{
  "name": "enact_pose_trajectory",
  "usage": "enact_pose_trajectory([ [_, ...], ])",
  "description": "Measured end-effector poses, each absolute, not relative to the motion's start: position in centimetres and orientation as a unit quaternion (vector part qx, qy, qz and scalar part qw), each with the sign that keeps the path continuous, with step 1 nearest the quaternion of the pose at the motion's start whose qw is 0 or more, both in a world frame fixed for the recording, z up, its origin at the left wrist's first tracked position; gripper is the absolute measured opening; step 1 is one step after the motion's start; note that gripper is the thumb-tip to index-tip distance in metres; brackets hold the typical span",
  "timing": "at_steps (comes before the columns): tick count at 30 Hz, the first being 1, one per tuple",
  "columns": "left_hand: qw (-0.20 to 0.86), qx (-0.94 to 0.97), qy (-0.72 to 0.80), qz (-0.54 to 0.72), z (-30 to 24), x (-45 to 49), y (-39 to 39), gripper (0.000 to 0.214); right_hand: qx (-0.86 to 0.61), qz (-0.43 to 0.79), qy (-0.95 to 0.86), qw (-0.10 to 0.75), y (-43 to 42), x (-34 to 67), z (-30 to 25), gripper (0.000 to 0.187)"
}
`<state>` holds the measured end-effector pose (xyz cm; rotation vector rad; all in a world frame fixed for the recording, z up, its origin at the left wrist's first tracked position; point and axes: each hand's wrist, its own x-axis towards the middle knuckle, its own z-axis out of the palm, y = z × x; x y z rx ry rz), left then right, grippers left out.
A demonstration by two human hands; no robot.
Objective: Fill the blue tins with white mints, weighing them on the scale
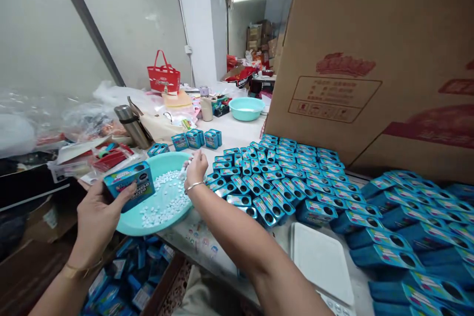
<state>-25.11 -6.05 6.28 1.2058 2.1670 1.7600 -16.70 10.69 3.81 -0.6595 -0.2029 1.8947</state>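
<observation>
My left hand [97, 218] grips a small blue box [130, 185] with a colourful label, held above the near left rim of a teal basin [129, 227]. The basin holds several small white pieces [163, 200]. My right hand [195, 168], with a bangle on the wrist, is pinched closed over the basin's far right rim; a small white thing shows at its fingertips. Just right of that hand lie several identical blue boxes [274, 177] spread flat on the white table [240, 133].
A big cardboard carton [370, 59] stands at the right. More blue boxes [414, 237] pile at the near right, beside a white tray [322, 261]. A metal flask [131, 126], a second teal bowl [246, 108] and a red bag [163, 78] sit farther back. A crate of blue boxes [129, 276] lies below.
</observation>
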Motion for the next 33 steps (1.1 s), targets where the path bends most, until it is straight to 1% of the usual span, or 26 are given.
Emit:
enact_pose_trajectory([
  [3,0.064,0.394,0.721,0.567,5.3,-26.3,-6.6,0.049,-0.303,0.811,-0.054,0.498,10.5,-18.4,2.1,0.023],
  [5,0.064,0.413,0.718,0.557,4.8,-26.8,-6.4,0.047,-0.299,0.832,-0.031,0.467,10.6,-18.1,1.5,0.025],
  [8,0.06,0.449,0.715,0.533,4.6,-26.7,-5.5,0.047,-0.261,0.863,-0.003,0.432,11.2,-16.3,1.9,0.025],
  [11,0.08,0.493,0.705,0.503,5.2,-25.0,-3.8,0.05,-0.217,0.876,0.018,0.43,11.7,-13.0,3.2,0.03],
  [14,0.111,0.578,0.668,0.455,6.2,-21.3,-1.9,0.047,-0.19,0.861,0.036,0.47,11.3,-7.7,4.1,0.025],
  [18,0.152,0.73,0.567,0.351,7.4,-14.9,1.2,0.043,-0.202,0.8,0.053,0.563,9.6,1.2,3.4,0.016],
  [20,0.132,0.795,0.51,0.302,8.1,-11.4,2.8,0.046,-0.231,0.76,0.06,0.605,8.6,5.4,2.5,0.014],
  [22,0.086,0.848,0.456,0.255,8.8,-7.7,4.5,0.049,-0.254,0.723,0.074,0.638,7.9,9.1,1.5,0.013],
  [24,0.045,0.891,0.408,0.197,9.4,-3.8,5.9,0.052,-0.257,0.69,0.095,0.67,7.5,12.1,0.7,0.012],
  [27,0.017,0.935,0.345,0.082,9.7,1.7,7.6,0.051,-0.241,0.645,0.126,0.714,7.3,15.5,0.0,0.009],
  [29,0.007,0.946,0.323,0.036,9.4,4.6,8.4,0.05,-0.233,0.634,0.138,0.724,7.4,17.1,-0.4,0.009],
  [33,-0.011,0.953,0.303,0.007,9.0,8.3,9.2,0.055,-0.21,0.643,0.164,0.718,7.6,19.1,-1.5,0.009],
])
